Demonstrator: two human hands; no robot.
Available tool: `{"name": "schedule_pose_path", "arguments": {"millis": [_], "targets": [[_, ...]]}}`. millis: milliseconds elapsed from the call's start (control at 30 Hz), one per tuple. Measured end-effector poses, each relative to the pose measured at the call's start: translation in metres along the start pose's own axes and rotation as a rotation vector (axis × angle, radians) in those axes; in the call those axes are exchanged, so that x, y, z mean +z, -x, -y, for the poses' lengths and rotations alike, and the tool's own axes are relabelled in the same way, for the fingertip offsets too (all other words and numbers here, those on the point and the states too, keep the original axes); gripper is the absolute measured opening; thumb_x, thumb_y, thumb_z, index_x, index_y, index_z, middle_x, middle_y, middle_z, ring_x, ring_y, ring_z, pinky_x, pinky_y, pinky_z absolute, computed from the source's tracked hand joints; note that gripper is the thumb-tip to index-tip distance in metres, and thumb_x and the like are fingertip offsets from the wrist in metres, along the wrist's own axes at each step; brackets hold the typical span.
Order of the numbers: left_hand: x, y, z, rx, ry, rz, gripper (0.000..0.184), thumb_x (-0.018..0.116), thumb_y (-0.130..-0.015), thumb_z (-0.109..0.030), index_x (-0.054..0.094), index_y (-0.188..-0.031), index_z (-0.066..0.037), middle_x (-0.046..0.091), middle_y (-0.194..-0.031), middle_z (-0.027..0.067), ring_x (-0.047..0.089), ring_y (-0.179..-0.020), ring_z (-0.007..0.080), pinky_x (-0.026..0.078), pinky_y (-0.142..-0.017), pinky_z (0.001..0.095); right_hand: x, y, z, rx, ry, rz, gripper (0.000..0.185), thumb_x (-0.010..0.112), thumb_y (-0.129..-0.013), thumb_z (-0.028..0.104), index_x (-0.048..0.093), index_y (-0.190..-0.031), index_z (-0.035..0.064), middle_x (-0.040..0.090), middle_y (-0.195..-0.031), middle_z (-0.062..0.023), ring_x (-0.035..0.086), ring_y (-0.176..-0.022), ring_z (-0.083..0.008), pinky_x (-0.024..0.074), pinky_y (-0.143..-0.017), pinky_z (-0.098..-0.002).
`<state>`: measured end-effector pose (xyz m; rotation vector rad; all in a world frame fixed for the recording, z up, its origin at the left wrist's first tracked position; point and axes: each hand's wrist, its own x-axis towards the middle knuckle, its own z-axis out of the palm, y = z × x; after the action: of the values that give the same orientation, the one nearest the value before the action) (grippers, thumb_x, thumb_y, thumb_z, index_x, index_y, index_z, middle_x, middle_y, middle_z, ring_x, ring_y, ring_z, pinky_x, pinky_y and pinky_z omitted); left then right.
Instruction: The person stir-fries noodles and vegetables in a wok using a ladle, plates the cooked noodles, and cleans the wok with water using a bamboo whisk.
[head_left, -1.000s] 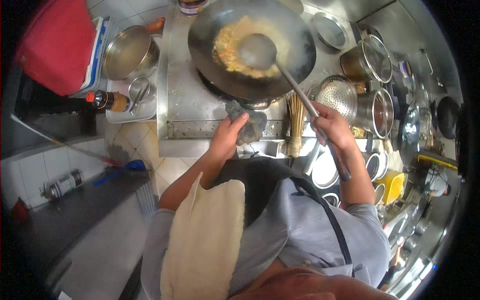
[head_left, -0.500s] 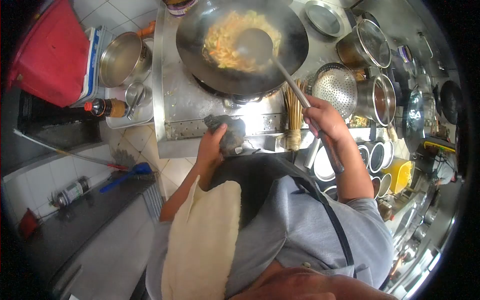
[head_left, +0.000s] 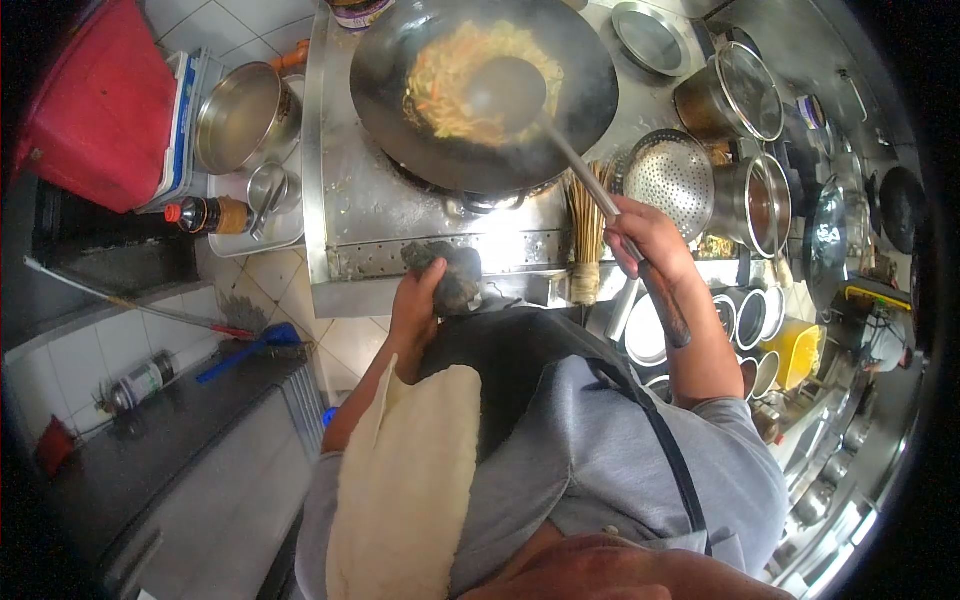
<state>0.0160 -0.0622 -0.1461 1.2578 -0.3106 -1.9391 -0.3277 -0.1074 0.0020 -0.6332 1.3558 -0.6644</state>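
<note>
My right hand is closed around the long handle of a metal ladle. The ladle's round bowl rests among chopped, orange-flecked food in a big dark wok, and steam blurs the food. In front of the stove's edge, my left hand grips a dark, crumpled cloth, thumb on top. A bamboo wok brush stands just left of my right hand. Beside that hand sits a perforated strainer.
Metal pots line the right of the stove. At left are a deep steel pot, a tray with a dark bottle, and a red bin. A person stands far right.
My left hand and the cloth have shifted slightly left and down. The ladle stays in the wok, with my right hand nearly where it was.
</note>
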Motion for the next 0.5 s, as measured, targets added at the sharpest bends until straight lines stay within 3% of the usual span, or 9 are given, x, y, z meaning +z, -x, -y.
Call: {"name": "schedule_pose_path", "arguments": {"millis": [300,400,433,467,500], "targets": [[-0.016,0.003,0.003,-0.009,0.005,-0.038,0.048,0.067,-0.096,-0.027,0.054,-0.133,0.002,0.064,-0.118,0.011,0.064,-0.102,0.022,0.053,-0.089,0.0357,0.011,-0.006,0.045,-0.115,-0.124,0.065,0.03,0.053,-0.095,0.014,0.055,-0.119,-0.0052,0.052,-0.068,-0.0038,0.041,-0.039,-0.0095,0.0319,-0.034,-0.0228],[-0.011,0.021,-0.006,0.347,-0.406,-0.078,0.048,0.067,-0.096,-0.026,0.055,-0.132,0.002,0.064,-0.117,0.0109,0.065,-0.102,0.0223,0.054,-0.088,0.036,0.016,-0.043,0.079,-0.149,-0.148,0.205,0.027,0.052,-0.098,0.019,0.057,-0.118,0.0009,0.052,-0.068,-0.0009,0.041,-0.039,-0.0075,0.0314,-0.033,-0.0225],[-0.015,0.018,-0.005,0.226,-0.196,-0.133,0.047,0.067,-0.096,-0.026,0.055,-0.132,0.002,0.065,-0.116,0.011,0.065,-0.101,0.0222,0.054,-0.087,0.0358,0.023,-0.059,0.096,-0.193,-0.072,0.202,0.017,0.053,-0.098,0.021,0.054,-0.098,0.0047,0.05,-0.062,-0.0011,0.042,-0.039,-0.0089,0.0327,-0.036,-0.024],[-0.017,0.017,-0.006,0.106,0.015,-0.184,0.047,0.067,-0.095,-0.026,0.056,-0.131,0.002,0.065,-0.116,0.011,0.065,-0.1,0.0221,0.054,-0.087,0.0356,0.033,-0.077,0.114,-0.237,0.002,0.2,0.025,0.053,-0.099,0.024,0.052,-0.079,0.0084,0.048,-0.056,-0.0014,0.043,-0.04,-0.0103,0.034,-0.038,-0.0255],[-0.017,0.02,-0.009,0.127,0.026,-0.195,0.047,0.067,-0.095,-0.026,0.056,-0.131,0.002,0.065,-0.116,0.011,0.065,-0.1,0.0221,0.054,-0.087,0.0356,0.047,-0.092,0.137,-0.213,0.054,0.193,0.029,0.054,-0.098,0.026,0.053,-0.076,0.008,0.049,-0.055,-0.0013,0.044,-0.042,-0.0113,0.035,-0.04,-0.0267]]}}
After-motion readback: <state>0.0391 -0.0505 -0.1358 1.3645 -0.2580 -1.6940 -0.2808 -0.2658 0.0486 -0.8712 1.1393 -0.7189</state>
